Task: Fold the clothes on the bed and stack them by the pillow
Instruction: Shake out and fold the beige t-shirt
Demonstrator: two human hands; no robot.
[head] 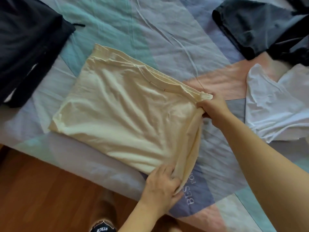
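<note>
Patchwork bedsheet (167, 30) w/ cream T-shirt (120, 111): left hand (160, 183) & right hand (212, 106) fingers pinch its right edge; lift evenly, fold over flat.

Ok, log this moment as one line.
step: folding cream shirt | left hand: gripping near edge | right hand: gripping far corner | white garment: unfolded

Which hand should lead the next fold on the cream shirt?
Probably the right hand: it grips the cream shirt at its far corner, with room to swing over; the left hand pins the near corner.
</note>
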